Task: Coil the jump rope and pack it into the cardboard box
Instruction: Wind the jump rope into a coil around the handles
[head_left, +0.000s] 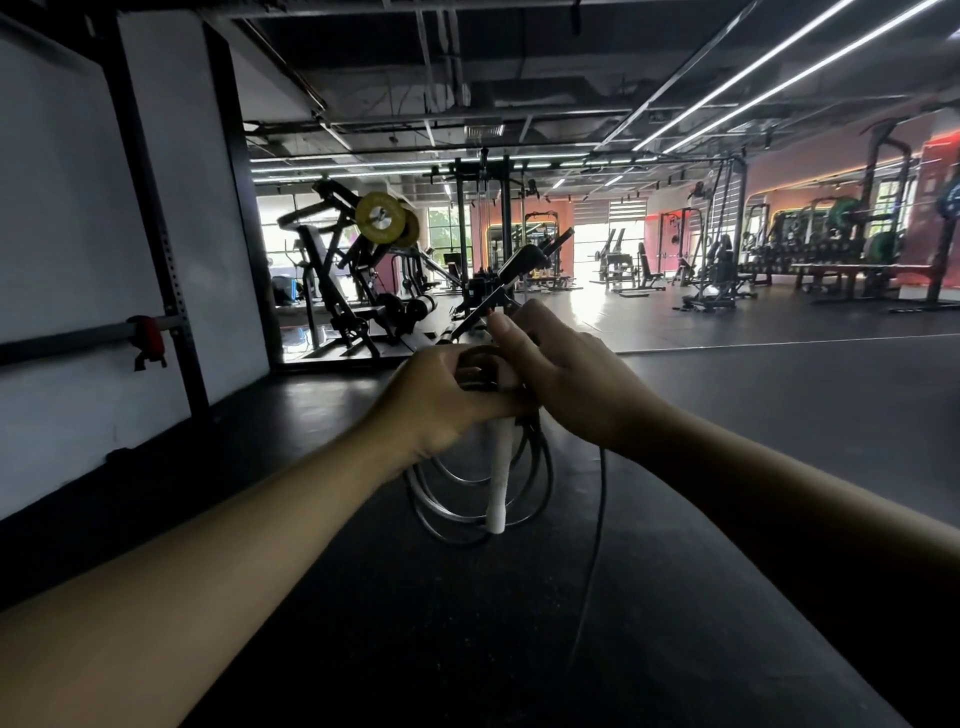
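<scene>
Fingers (470, 410) hide jump rope (483, 499) top.

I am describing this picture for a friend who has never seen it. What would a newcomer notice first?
First, the two hands meeting in the middle: the left hand grips a bundle of dark rope loops and a white handle hanging below it, while the right hand pinches the rope beside it. Behind them, at left, a yellow weight plate stands out on a gym machine.

surface: dark gym floor (779, 395) | on it: weight machines (353, 291)
</scene>
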